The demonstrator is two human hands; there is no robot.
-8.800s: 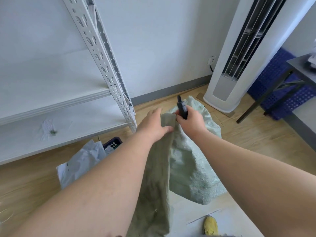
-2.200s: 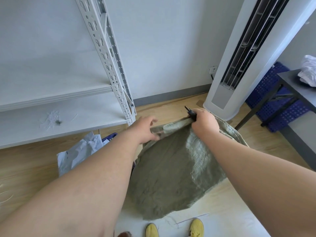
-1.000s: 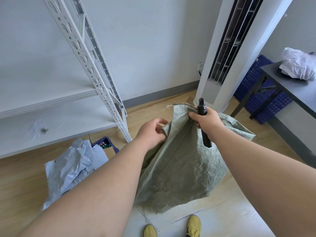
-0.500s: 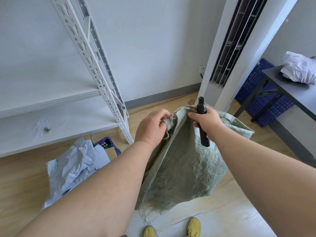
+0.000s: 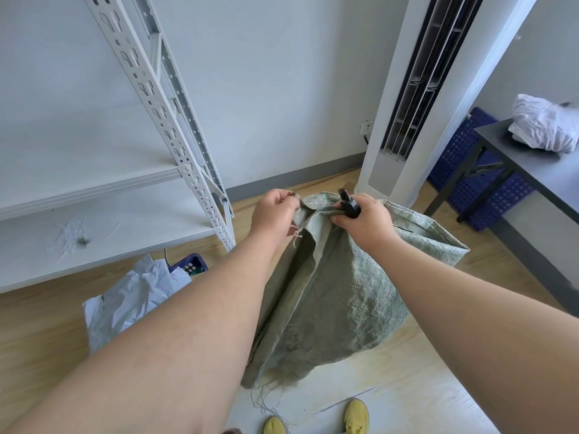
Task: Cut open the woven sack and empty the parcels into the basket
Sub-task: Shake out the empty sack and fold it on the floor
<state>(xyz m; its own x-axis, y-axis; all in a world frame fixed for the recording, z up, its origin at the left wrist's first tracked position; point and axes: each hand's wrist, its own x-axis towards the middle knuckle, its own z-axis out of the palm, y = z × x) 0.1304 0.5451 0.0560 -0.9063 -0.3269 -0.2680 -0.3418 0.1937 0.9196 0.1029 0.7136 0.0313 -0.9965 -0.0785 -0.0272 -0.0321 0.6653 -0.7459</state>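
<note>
A limp green woven sack (image 5: 332, 296) hangs in front of me, flat, with frayed threads at its lower edge. My left hand (image 5: 273, 214) pinches its upper edge. My right hand (image 5: 365, 221) grips the same edge a little to the right, together with a black cutter (image 5: 348, 205) whose tip points up and away. White parcels (image 5: 131, 299) are heaped at the lower left over a dark blue basket (image 5: 191, 267), of which only one corner shows.
A white metal shelf rack (image 5: 175, 142) stands at the left, a tall white air conditioner (image 5: 413, 98) at the back right. A dark table (image 5: 532, 164) with a white bag (image 5: 548, 123) is at the right, blue crates (image 5: 488, 195) under it. Yellow shoes (image 5: 355, 416) below.
The cutter has turned in my right hand, so its body no longer hangs down over the sack. Both hands have shifted along the sack's top edge, and the sack has spread wider.
</note>
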